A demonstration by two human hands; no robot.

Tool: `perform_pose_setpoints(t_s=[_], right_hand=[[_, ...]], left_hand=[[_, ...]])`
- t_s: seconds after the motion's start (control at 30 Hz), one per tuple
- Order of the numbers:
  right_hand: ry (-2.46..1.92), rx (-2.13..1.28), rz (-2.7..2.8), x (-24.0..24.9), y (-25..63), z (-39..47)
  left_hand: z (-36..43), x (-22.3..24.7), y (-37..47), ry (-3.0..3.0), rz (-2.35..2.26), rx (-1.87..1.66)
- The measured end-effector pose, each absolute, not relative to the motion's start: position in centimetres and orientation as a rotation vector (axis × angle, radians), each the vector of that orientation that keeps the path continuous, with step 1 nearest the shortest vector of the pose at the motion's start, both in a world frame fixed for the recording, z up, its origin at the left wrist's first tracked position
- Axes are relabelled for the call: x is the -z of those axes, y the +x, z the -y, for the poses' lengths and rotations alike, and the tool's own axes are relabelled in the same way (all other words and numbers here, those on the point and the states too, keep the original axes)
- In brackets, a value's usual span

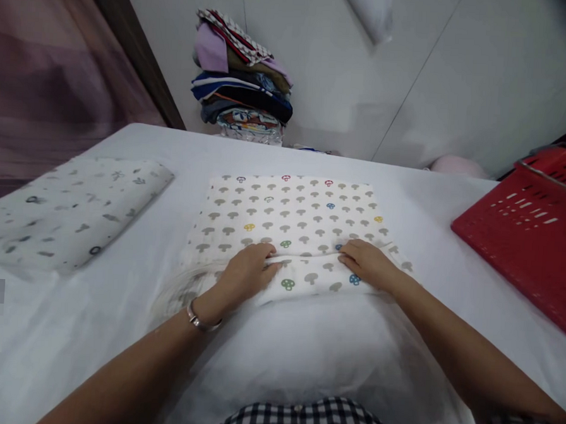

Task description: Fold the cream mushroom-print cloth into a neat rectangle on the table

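A white cloth with a mushroom print (301,222) lies spread on the white-covered table, its near part folded over in a strip. My left hand (250,270) pinches the fold's edge left of its middle, thumb and fingers around the fabric. Further right, my right hand (366,262) grips the same edge near a blue mushroom, fingertips on the cloth. The cloth's left near corner is rumpled and partly see-through beside my left wrist, which wears a bracelet.
Another folded patterned cloth (74,214) lies on the table (191,147) at the left. A red plastic basket (528,231) stands at the right. Beyond the far edge rises a stack of folded clothes (245,77). A pink curtain (63,67) hangs at the left.
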State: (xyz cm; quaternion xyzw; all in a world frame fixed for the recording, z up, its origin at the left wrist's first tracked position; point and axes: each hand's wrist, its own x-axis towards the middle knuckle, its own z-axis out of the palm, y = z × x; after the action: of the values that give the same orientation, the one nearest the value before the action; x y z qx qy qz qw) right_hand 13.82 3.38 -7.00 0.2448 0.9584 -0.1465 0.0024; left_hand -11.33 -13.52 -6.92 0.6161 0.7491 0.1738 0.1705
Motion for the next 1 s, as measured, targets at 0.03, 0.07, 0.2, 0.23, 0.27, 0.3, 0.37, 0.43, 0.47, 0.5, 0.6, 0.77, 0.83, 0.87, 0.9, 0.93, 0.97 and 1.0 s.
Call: perform_pose_setpoints(t_s=[0.03, 0.07, 0.2, 0.23, 0.27, 0.3, 0.37, 0.43, 0.47, 0.5, 0.6, 0.77, 0.83, 0.87, 0.9, 0.93, 0.97, 1.0], right_hand=[[0.759, 0.446, -2.996, 7.0, 13.9, -3.5], [0.763, 0.434, -2.988, 6.9, 14.0, -3.7], [0.848, 0.406, -2.941, 6.9, 14.2, -4.4], [0.857, 0.415, -2.925, 6.9, 14.3, -4.6], [0.857, 0.432, -2.914, 7.0, 14.3, -4.8], [0.851, 0.454, -2.908, 7.0, 14.4, -4.9], [0.832, 0.506, -2.908, 6.9, 14.6, -5.0], [0.845, 0.541, -2.909, 6.8, 14.8, -5.1], [0.868, 0.547, -2.902, 6.7, 14.9, -5.1], [0.894, 0.545, -2.889, 6.5, 15.0, -5.0], [0.947, 0.500, -2.851, 5.6, 15.2, -4.7], [0.982, 0.440, -2.882, 4.5, 15.8, -4.4], [0.937, 0.415, -2.941, 4.3, 16.3, -4.3], [0.889, 0.400, -2.984, 4.2, 16.5, -4.2], [0.827, 0.383, -3.028, 4.0, 16.9, -4.1], [0.759, 0.361, -3.066, 3.8, 17.2, -3.9], [0.697, 0.336, -3.093, 3.5, 17.6, -3.6], [0.643, 0.314, -3.110, 3.1, 17.9, -3.3]], left_hand=[[13.6, 6.8, -11.5, 1.785, -2.123, -0.460], [13.6, 6.7, -11.7, 1.816, -2.123, -0.421], [13.8, 6.7, -12.3, 1.860, -2.140, -0.363], [13.8, 6.8, -12.3, 1.867, -2.136, -0.378], [13.9, 6.9, -12.3, 1.873, -2.127, -0.398], [13.9, 6.9, -12.3, 1.876, -2.117, -0.423], [14.0, 6.8, -12.2, 1.868, -2.100, -0.471], [14.1, 6.6, -12.1, 1.831, -2.090, -0.498], [14.2, 6.5, -12.0, 1.797, -2.090, -0.495], [14.2, 6.3, -11.9, 1.755, -2.091, -0.481], [14.5, 5.8, -11.7, 1.675, -2.096, -0.427], [14.8, 5.4, -11.7, 1.827, -1.970, -0.495], [15.0, 5.3, -11.8, 1.903, -1.948, -0.499], [15.1, 5.3, -11.9, 1.941, -1.945, -0.501], [15.3, 5.3, -11.9, 1.981, -1.943, -0.512], [15.5, 5.3, -11.9, 2.026, -1.936, -0.531], [15.8, 5.2, -11.9, 2.076, -1.924, -0.552], [16.1, 5.1, -11.8, 2.128, -1.915, -0.569]])
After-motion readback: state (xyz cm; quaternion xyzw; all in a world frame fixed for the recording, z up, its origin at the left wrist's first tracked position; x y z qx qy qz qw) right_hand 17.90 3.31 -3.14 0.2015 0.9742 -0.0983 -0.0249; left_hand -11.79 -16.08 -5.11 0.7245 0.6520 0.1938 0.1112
